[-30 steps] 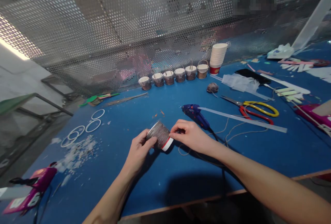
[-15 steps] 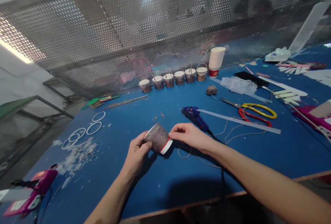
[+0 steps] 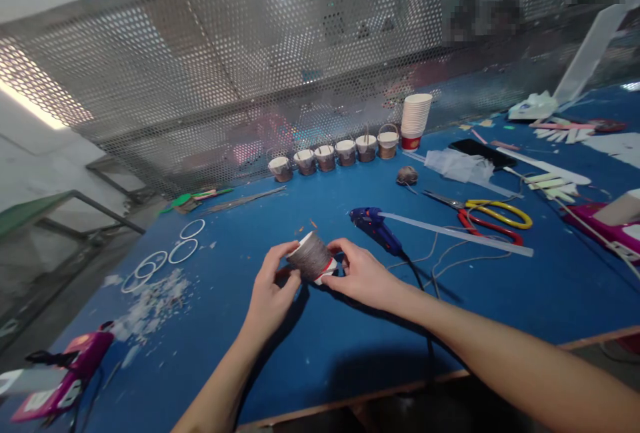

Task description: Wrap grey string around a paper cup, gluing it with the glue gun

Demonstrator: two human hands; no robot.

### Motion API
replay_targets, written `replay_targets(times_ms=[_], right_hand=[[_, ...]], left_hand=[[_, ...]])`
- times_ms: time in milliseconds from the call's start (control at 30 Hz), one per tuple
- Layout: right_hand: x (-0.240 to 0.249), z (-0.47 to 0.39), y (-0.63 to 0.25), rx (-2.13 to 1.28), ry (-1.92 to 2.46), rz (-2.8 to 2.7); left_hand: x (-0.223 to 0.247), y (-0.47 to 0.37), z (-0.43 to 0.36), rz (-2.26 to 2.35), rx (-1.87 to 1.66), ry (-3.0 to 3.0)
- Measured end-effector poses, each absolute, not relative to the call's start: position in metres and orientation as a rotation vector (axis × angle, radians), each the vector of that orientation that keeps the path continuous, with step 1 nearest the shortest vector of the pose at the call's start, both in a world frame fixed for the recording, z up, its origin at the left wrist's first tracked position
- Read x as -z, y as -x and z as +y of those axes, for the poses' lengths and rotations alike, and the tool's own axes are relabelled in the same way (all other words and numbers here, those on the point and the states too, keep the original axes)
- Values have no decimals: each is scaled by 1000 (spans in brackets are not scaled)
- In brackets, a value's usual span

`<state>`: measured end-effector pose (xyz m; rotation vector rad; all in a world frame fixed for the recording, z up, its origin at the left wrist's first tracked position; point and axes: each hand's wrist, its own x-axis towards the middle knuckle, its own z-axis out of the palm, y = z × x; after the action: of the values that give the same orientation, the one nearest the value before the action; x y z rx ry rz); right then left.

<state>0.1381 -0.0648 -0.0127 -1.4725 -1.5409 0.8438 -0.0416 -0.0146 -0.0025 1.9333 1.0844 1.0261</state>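
A paper cup [image 3: 312, 257] wound with grey-brown cord is held tilted above the blue table, its white rim toward the upper left. A red and white band near its base is bare of cord. My left hand [image 3: 274, 286] grips the cup at the rim side, thumb in front. At the base end, my right hand [image 3: 359, 273] has its fingers and thumb around the cup. A blue glue gun [image 3: 376, 227] with a long clear stick lies just beyond my right hand. Grey cord [image 3: 443, 266] trails over the table to the right.
Several wrapped little baskets [image 3: 345, 153] and a stack of paper cups [image 3: 416, 123] stand along the perforated screen. Scissors [image 3: 480, 213], a ball of cord [image 3: 407, 176] and a phone [image 3: 483, 153] lie right. White rings [image 3: 183, 251], scraps [image 3: 155, 306] and a pink power strip [image 3: 65, 379] are left.
The cup has turned and moved slightly right and up. My right hand has gone from pinching at its edge to holding the base end. The cord loop beside the cup is no longer visible.
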Motion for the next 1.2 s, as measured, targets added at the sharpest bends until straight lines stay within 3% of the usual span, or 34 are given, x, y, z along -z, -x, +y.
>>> replay_targets(times_ms=[700,1200], right_hand=[[19,-69,-141,-306,1325,-1758],[15,-72,-139,-373,1393,-1673]], left_hand=[[8,36,-16,1178,-953,-1948],[0,29,-22,1215,-935,-1966]])
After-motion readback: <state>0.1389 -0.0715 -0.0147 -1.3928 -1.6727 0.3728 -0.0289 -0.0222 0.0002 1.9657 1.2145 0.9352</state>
